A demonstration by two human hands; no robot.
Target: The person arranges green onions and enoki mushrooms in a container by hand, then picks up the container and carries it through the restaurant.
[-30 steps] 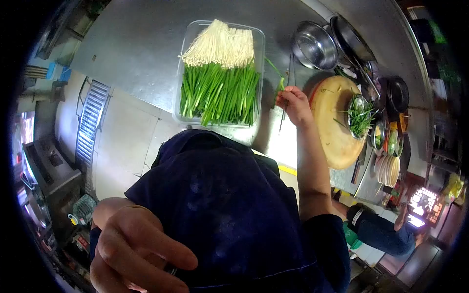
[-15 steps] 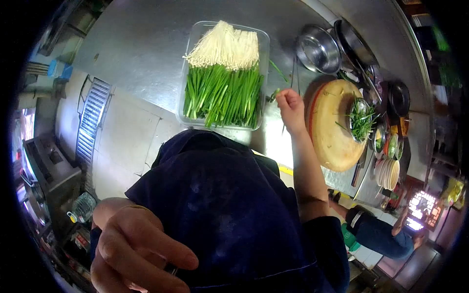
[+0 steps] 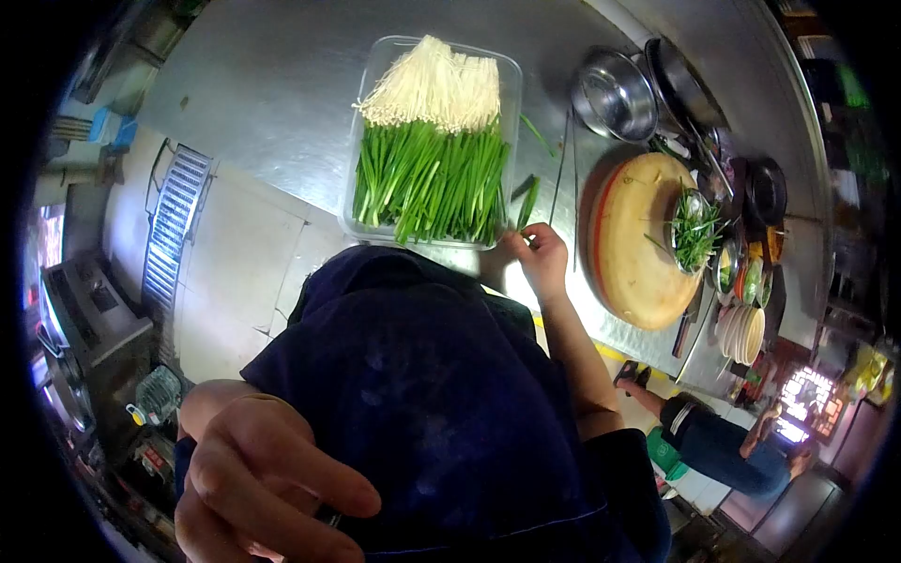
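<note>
My right hand (image 3: 540,261) is closed in a pinch beside the lower right corner of a clear plastic tray (image 3: 515,94). A short green chive piece (image 3: 528,202) runs up from its fingertips, just above the steel table. Inside the tray, white enoki mushrooms (image 3: 436,89) lie in a row above a thick layer of cut green chives (image 3: 427,183). Close to the camera, at lower left, my left hand (image 3: 267,479) has its fingers curled in front of my dark apron (image 3: 422,375). A small dark bit shows between those fingers, too hidden to name.
Right of my hand stands a round chopping board (image 3: 638,253), with a bowl of cut greens (image 3: 694,235) on it. Metal bowls (image 3: 615,94), stacked bowls (image 3: 741,333) and a knife (image 3: 688,328) are around it. Another person (image 3: 727,441) is at lower right.
My right hand has moved down and slightly left, nearer the tray's corner. More of the green chive piece now shows above its fingertips. My left hand has stayed in place.
</note>
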